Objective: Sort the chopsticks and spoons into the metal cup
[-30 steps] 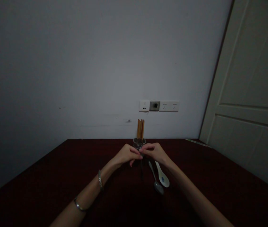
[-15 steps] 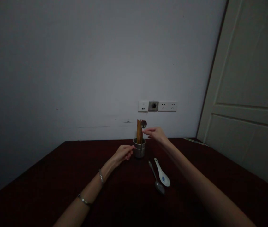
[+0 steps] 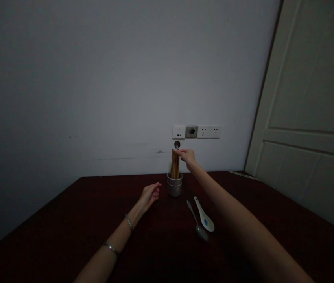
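A metal cup (image 3: 174, 188) stands on the dark red table with several wooden chopsticks (image 3: 174, 167) upright in it. My right hand (image 3: 187, 155) pinches a metal spoon just below its round bowl (image 3: 177, 145). The bowl points up above the chopstick tops; the lower part of the handle is hidden behind my fingers and the chopsticks. Left of the cup and apart from it, my left hand (image 3: 150, 195) is closed with curled fingers, and nothing shows in it. In front of the cup lie a metal spoon (image 3: 201, 232) and a white ceramic spoon (image 3: 205, 220) with a blue mark, side by side.
The table (image 3: 149, 243) meets a grey wall (image 3: 110, 98) at its far edge. Sockets and a switch (image 3: 196, 132) sit on the wall above the cup. A pale door (image 3: 308, 118) stands at the right. A thin strip (image 3: 244, 175) lies near the table's back right edge.
My right hand has risen with the spoon, so its bowl is now above the chopsticks. My left hand has drawn back left, off the cup.
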### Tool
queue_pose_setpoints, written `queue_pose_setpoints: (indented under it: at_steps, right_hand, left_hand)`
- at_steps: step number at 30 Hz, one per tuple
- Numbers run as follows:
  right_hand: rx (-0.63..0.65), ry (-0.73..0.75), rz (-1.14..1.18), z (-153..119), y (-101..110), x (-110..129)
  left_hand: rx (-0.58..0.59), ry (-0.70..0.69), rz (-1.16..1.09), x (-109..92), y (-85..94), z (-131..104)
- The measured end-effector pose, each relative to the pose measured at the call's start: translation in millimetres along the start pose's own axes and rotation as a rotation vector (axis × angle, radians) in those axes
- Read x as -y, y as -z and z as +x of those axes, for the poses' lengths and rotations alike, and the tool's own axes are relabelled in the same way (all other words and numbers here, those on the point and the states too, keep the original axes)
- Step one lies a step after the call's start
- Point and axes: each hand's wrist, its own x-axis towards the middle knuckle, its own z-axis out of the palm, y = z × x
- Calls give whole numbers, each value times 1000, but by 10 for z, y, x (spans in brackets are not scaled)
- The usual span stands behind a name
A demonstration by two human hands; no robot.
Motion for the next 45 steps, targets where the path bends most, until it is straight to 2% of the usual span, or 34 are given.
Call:
queue_pose_setpoints:
  at_steps: [4,8,11,15,26,45]
  right_hand:
    - [11,-37,-85,51,-78,-190]
    - [53,-70,-192,56,-147,-355]
    - [95,-75,-265,38,-190,-462]
    - [139,-100,-360,22,-217,-556]
    - [177,-181,-521,-8,-202,-553]
    - [193,-136,-579,-138,-204,-598]
  left_hand:
    - [-14,7,112,136,61,18]
    - [21,-77,306,230,59,26]
    - [23,-122,403,255,44,21]
    - [24,-124,414,251,34,3]
    - [31,-127,417,247,29,-21]
    - [28,-154,456,253,29,-20]
